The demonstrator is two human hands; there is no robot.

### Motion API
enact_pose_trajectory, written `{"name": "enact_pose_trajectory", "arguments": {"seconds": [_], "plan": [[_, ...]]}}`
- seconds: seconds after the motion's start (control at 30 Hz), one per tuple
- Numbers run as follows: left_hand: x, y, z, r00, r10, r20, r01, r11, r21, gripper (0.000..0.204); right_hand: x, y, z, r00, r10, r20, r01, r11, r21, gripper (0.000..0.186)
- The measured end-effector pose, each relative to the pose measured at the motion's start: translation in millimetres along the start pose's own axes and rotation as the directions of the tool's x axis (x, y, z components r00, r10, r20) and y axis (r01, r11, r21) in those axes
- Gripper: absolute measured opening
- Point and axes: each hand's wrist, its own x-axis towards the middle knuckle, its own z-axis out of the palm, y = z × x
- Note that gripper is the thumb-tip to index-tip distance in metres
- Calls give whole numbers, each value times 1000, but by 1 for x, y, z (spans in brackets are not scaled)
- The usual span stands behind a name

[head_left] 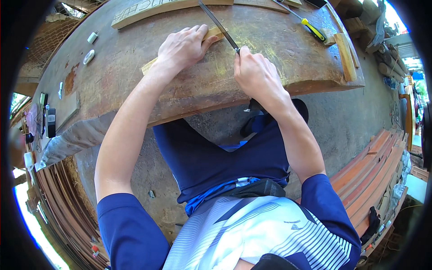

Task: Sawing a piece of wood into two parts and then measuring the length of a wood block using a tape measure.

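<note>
Open-air woodworking shop. A worn, stained plank surface (pixel 189 85) carries a file (pixel 218 24), a yellow-handled screwdriver (pixel 310 28) and wood offcuts (pixel 345 56). Sawn boards (pixel 373 171) are stacked on the concrete floor (pixel 342 117); logs (pixel 387 67) lie beyond, in daylight.
</note>
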Motion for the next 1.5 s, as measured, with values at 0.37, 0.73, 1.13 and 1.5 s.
{"name": "enact_pose_trajectory", "arguments": {"seconds": [0.37, 0.73, 1.13, 1.5], "plan": [[3, -4, -6, 999, 44, 20, -44, 999, 0, 45, 10, -3, 6, 998, -56, 2, 56, 998, 29, 25], [1, 3, 4, 993, 108, -37, -109, 994, -10, 45, 1, -1, 11, 1000, 8, 7, -8, 999, 48, 30], [6, -4, 7, 992, 125, -14, -125, 992, 3, 44, -8, 12, 15, 992, -95, -83, 101, 992, 72, 29], [15, -7, 8, 984, 176, 9, -176, 984, -30, 26, 2, 13, 19, 996, -58, -65, 59, 998, 17, 25]]}}
